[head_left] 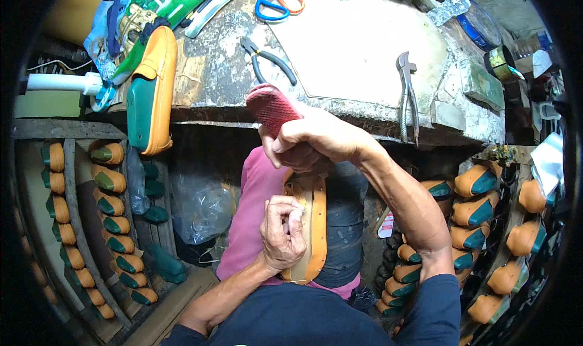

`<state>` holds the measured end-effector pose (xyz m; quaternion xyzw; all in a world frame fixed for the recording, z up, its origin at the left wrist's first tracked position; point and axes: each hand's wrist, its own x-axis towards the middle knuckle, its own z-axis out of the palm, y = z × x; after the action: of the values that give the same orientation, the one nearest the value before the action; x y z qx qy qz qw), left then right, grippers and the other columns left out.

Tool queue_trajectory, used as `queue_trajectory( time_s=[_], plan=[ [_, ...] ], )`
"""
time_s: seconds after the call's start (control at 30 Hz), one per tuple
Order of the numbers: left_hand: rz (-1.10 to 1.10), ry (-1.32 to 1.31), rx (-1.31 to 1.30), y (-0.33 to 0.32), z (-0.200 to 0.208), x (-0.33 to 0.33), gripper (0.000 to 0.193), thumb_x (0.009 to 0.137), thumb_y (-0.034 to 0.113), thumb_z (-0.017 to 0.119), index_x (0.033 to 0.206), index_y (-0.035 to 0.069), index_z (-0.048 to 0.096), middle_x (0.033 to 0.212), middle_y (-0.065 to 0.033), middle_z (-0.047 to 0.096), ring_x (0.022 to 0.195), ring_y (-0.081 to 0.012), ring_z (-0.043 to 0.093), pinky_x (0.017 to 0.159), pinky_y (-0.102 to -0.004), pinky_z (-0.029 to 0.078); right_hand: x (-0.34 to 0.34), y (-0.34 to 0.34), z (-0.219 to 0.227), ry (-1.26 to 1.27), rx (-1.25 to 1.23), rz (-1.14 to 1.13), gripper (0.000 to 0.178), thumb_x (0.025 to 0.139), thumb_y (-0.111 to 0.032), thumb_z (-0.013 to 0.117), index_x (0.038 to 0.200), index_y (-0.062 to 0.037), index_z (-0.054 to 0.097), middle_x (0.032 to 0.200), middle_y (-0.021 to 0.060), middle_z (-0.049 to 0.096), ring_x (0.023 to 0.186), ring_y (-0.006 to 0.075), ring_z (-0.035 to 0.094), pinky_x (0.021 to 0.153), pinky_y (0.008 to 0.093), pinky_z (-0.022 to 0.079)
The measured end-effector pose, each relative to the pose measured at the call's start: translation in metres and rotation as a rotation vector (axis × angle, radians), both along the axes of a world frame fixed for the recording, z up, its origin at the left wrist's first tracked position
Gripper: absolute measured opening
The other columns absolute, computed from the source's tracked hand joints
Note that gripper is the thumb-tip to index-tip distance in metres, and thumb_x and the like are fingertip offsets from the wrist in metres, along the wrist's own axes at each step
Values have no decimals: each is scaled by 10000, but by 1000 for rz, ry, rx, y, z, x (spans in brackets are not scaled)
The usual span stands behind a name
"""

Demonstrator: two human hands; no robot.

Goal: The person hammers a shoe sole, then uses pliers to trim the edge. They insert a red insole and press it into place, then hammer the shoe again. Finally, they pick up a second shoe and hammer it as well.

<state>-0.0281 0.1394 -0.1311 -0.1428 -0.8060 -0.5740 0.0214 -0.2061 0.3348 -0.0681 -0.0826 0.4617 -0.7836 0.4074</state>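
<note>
On my lap lies an orange leather shoe upper (319, 249), its tan underside facing up and small metal specks along its edges. My left hand (283, 234) rests over its left side, thumb and fingers pinched together; whatever is between them is too small to make out. Above the shoe's far end, my right hand (316, 133) is closed around a red tool (271, 106) with a textured surface and a rounded end. The rest of that tool is hidden by my fingers. Pink cloth (249, 224) covers my left leg beneath the shoe.
The worn workbench (212, 73) ahead carries cutting pliers (267, 61), lasting pincers (407, 94), scissors (279, 6) and a white board (358, 48). An orange shoe on a green last (152, 91) overhangs its left edge. Racks of orange-and-green shoes (115, 224) flank me on both sides.
</note>
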Motion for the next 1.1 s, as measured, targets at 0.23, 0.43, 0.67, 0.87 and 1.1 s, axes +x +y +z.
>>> queue_trajectory(
  time_s=[0.23, 0.43, 0.67, 0.87, 1.1],
  plan=[
    [30, -39, 41, -3, -2, -6, 104, 1060, -16, 617, 1155, -31, 575, 1099, -180, 653, 877, -228, 621, 763, -341, 536, -1, 0, -12, -32, -117, -86, 196, 949, -195, 663, 885, -15, 710, 636, -57, 485, 486, 42, 374, 445, 249, 284],
    [29, 7, 5, -2, -3, -7, 105, 1049, -15, 640, 1141, -17, 588, 1102, -181, 663, 868, -244, 625, 759, -355, 532, -3, -2, -13, 36, -83, -61, 192, 949, -205, 664, 913, -21, 704, 664, -47, 518, 509, 48, 402, 457, 251, 299],
    [1, 68, -85, -2, -1, -7, 80, 1081, 9, 650, 1128, -9, 588, 1083, -162, 677, 827, -191, 608, 736, -329, 499, -7, 2, -7, 21, -76, 61, 177, 950, -217, 660, 937, -48, 713, 716, -21, 584, 525, 60, 436, 473, 264, 348],
    [-14, 137, -106, -1, 6, -8, 84, 1038, -7, 653, 1076, 20, 583, 1005, -152, 697, 812, -245, 596, 805, -405, 447, -9, 1, -2, -5, -29, 92, 175, 963, -224, 669, 934, -55, 706, 764, -6, 632, 540, 65, 450, 490, 269, 369],
    [-31, 166, -107, -3, 10, -11, 119, 1005, -16, 680, 1080, 16, 593, 1012, -147, 701, 784, -255, 589, 779, -409, 443, 5, 6, -8, -105, -202, -11, 163, 953, -192, 699, 956, -37, 648, 709, -34, 518, 517, 38, 370, 459, 244, 306]
  ],
)
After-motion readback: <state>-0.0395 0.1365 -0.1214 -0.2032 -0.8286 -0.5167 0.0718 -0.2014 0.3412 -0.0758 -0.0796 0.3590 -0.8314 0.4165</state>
